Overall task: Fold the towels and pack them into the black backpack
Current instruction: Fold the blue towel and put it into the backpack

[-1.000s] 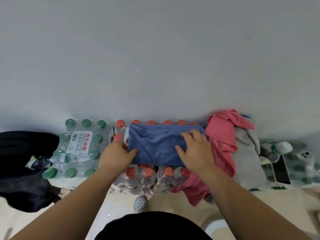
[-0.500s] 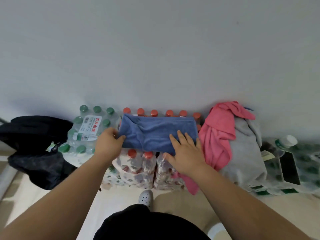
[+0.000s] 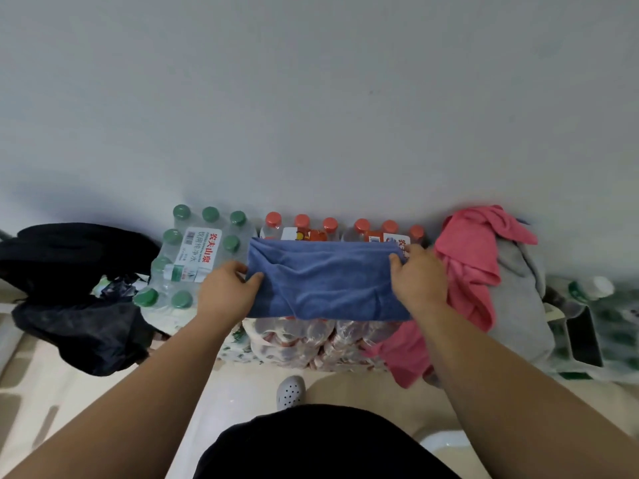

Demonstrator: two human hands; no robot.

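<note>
Nearest, a white shoe (image 3: 291, 392) stands on pale floor (image 3: 103, 402), w/ bare room either side. Left hand (image 3: 226, 293) pinches the left edge of the blue towel (image 3: 325, 281), thumb on top; right hand (image 3: 420, 278) grips its far right corner, fingers curled round the cloth. Towel lies as a folded band atop the red-capped bottle packs (image 3: 311, 344), near edge just over their front. Black backpack (image 3: 69, 292) slumps at left, beside the green-capped pack (image 3: 193, 254); pink towel (image 3: 466, 267) & grey towel (image 3: 518, 299) are heaped at right, touching. Wall (image 3: 311, 98) is right behind.

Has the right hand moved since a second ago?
Yes. Against the red-capped bottles, the right hand went rightward, from flat on the blue towel to gripping its right end.
</note>
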